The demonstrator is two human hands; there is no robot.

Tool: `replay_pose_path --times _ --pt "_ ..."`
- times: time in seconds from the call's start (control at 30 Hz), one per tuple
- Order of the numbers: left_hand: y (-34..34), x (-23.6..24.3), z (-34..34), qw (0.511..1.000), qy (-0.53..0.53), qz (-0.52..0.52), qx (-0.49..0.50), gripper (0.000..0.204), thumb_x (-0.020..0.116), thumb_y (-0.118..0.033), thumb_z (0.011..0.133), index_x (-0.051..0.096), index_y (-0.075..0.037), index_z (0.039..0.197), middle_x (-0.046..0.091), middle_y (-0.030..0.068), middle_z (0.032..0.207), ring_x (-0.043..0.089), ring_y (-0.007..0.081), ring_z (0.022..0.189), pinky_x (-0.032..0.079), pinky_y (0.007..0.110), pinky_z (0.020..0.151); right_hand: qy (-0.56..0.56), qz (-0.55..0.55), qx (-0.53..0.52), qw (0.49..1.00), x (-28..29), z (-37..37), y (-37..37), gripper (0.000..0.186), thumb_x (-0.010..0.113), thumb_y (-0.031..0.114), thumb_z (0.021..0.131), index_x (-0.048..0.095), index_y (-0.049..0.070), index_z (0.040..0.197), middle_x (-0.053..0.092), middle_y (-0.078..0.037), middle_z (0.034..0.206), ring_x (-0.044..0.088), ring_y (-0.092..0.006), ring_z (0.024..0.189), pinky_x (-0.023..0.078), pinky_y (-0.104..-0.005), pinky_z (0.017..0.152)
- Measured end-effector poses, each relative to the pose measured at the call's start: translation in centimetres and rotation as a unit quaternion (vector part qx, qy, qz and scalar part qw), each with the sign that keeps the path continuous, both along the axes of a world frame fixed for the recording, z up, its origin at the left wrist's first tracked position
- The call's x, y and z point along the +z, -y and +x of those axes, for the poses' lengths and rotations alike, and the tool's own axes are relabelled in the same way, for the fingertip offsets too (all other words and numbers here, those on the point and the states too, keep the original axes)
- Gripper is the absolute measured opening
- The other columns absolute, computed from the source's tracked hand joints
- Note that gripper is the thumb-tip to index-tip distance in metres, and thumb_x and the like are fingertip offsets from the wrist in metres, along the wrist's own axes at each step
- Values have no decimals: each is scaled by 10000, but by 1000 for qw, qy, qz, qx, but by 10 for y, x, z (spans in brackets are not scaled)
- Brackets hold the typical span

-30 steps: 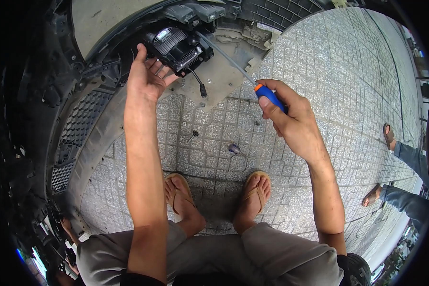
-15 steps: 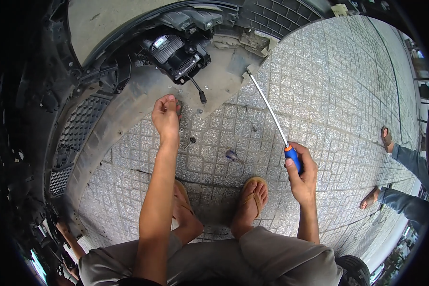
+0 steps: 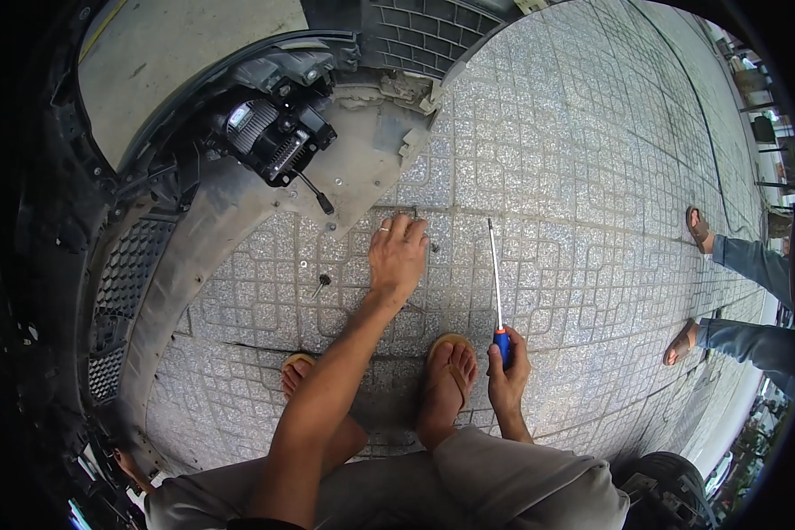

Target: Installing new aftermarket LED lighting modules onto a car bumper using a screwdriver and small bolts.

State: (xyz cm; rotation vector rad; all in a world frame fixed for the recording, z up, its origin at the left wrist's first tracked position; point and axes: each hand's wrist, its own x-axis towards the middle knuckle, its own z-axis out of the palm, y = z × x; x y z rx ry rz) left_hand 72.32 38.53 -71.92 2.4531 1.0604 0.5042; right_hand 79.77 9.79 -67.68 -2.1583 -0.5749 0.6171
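Right hand (image 3: 507, 382) grips blue-handled screwdriver (image 3: 497, 291); left hand (image 3: 396, 258) flat on patterned paving (image 3: 574, 177)

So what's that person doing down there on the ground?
A person is squatting on the paved ground beside a car bumper that lies there with its headlamp unit showing. The left hand is pressed flat on the tiles, fingers reaching toward a tiny screw. The right hand holds a long screwdriver by its blue handle, the tip pointing away along the ground. Another small screw lies nearby. Someone else's sandalled feet are off to the right.
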Motion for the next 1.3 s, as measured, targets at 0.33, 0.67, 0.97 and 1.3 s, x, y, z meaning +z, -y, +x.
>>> replay_pose_path --times 0.33,0.67,0.97,1.3 --pt "38 -18 12 997 -24 -64 42 104 661 -142 951 612 -112 1037 619 91 996 649 327 934 542 459 810 -136 45 -58 988 32 -5 -14 388 631 149 995 583 -11 1345 658 -125 1038 639 -195 895 534 -344 813" --pt "27 16 -30 949 205 -213 110 151 669 -110 977 558 -43 1053 707 126 946 692 300 772 556 400 727 -54 105 111 987 52 14 -23 422 670 178 960 600 -46 1310 683 -134 974 646 -199 842 525 -338 793" --pt "-53 128 -122 492 712 -426 264 174 660 -126 1001 612 -89 1164 729 50 1067 711 179 938 594 354 855 -21 121 392 912 122 7 -138 446 770 112 877 649 20 1297 735 -193 1092 742 -352 978 579 -402 830" --pt "-80 139 -136 456 706 -506 193 142 627 -166 1028 662 -70 1126 750 89 1077 746 216 1018 630 496 922 -65 132 383 912 128 -2 -169 449 760 84 864 668 20 1299 747 -178 1050 743 -277 922 565 -351 812"
